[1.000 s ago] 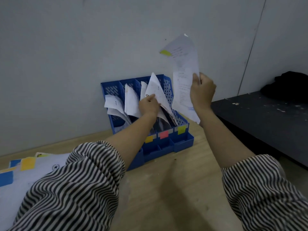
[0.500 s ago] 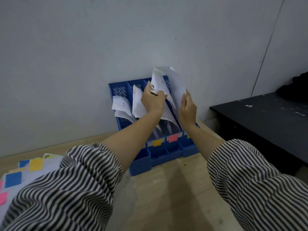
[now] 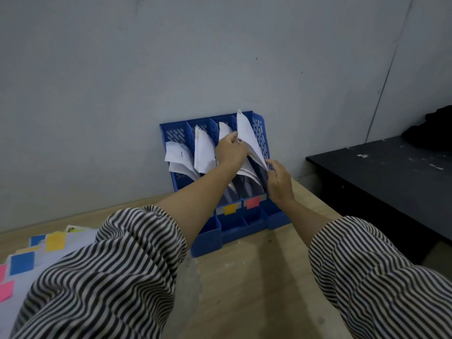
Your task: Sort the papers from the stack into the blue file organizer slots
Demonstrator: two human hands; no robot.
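Right hand [image 3: 278, 181] pinches the lower edge of a sheet [image 3: 247, 135] that stands in the rightmost slot of the organizer [image 3: 260, 133], fingers curled round the paper's corner. Left hand [image 3: 231, 151] is just beside it, fingers bent against the papers in the neighbouring slot, apparently holding them back; whether it actually grips any is hard to tell. The sheet leans left, top corner poking above the organizer's rim, bottom hidden in the slot. Other slots hold curled papers [image 3: 203, 150] that flop forward. Colour tabs, yellow [image 3: 230, 209] and red [image 3: 253, 203], sit on the slot fronts. Organizer stands against the wall [image 3: 146, 69] on a wooden table [image 3: 256, 277]. The stack [image 3: 36, 255], with coloured notes on it, lies far left, well apart from both hands, so plenty looks unsorted.

Risks, as I judge them: the sheet is limp, so letting go early could let it fold over the divider into the wrong slot. Pushing down on a bent edge may crumple it. If the left hand lifts, the leaning papers may spring back and block or spill out. A hard push could shift the light organizer.
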